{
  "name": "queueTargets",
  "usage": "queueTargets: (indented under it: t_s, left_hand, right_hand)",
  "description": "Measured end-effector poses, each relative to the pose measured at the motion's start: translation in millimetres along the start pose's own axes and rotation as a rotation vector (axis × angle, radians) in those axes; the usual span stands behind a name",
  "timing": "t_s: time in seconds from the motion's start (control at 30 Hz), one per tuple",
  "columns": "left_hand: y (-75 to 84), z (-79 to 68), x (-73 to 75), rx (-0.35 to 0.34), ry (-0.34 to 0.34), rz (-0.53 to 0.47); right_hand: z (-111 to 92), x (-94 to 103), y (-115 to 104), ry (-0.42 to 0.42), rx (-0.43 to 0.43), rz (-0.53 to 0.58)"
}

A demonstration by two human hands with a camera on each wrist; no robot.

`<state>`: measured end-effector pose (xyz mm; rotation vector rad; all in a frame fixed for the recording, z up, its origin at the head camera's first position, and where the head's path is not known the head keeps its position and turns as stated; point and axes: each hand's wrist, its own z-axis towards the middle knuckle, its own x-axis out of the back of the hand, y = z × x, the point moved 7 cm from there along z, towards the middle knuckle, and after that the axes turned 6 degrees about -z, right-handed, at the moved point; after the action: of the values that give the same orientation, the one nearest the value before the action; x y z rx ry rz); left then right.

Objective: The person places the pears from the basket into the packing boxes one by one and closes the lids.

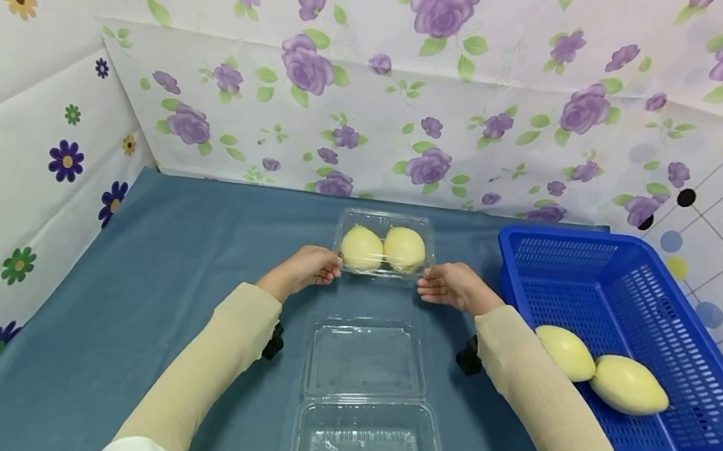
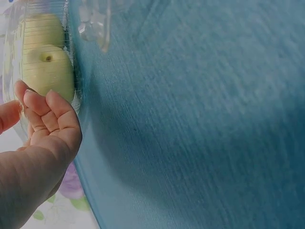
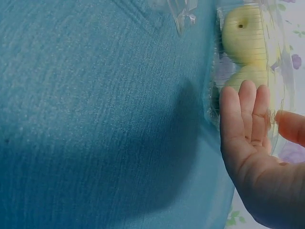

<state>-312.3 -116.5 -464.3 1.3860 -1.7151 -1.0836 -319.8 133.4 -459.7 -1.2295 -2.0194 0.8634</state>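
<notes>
At the far side of the table, a lidded clear plastic clamshell box (image 1: 388, 217) holds two pale yellow fruits (image 1: 362, 247), side by side. My left hand (image 1: 307, 268) pinches the box's near left corner at the rim between thumb and fingers. On the opposite corner, my right hand (image 1: 455, 286) pinches the rim between thumb and index finger, its other fingers extended below in the right wrist view. Nearer to me, between my forearms, a second clear clamshell box (image 1: 368, 444) lies unfolded, its lid (image 1: 366, 361) pointing away from me.
A blue plastic basket (image 1: 714, 359) stands on the right, with two more pale yellow fruits (image 1: 629, 386) at its left side, partly behind my right sleeve. Blue-green cloth (image 1: 198, 235) covers the table. Flower-patterned sheets (image 1: 351, 89) enclose the back and sides.
</notes>
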Motion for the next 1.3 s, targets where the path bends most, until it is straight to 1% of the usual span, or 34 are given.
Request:
queueTargets:
  t_s: [0.23, 0.33, 0.57, 0.73, 0.87, 1.03, 1.2, 1.3]
  left_hand:
    - [3.2, -0.9, 0.2, -0.005, 0.020, 0.027]
    - [3.1, 1.7, 0.8, -0.010, 0.033, 0.023]
    - [3.2, 8.0, 2.4, 0.007, 0.072, 0.010]
    - [3.9, 9.6, 3.2, -0.004, 0.070, 0.007]
    - [5.3, 6.4, 3.0, -0.002, 0.056, 0.017]
    - [8.4, -0.5, 2.9, 0.006, 0.053, 0.059]
    - [10.1, -5.0, 3.3, 0.022, 0.063, 0.140]
    - [11.2, -7.5, 3.5, 0.019, 0.076, 0.180]
  right_hand:
    - [1, 0.5, -1, 0.038, -0.004, -0.005]
    - [1, 0.1, -2, 0.051, 0.000, 0.005]
    - [3, 0.0, -3, 0.071, 0.008, 0.009]
    - [4, -0.9, -5, 0.077, 0.020, -0.005]
    - [5, -1.1, -5, 0.095, 0.030, -0.010]
    - [5, -2.1, -5, 0.118, 0.056, -0.032]
    - [3, 1.0, -4, 0.184, 0.074, -0.071]
    - [1, 2.6, -3, 0.211, 0.086, -0.082]
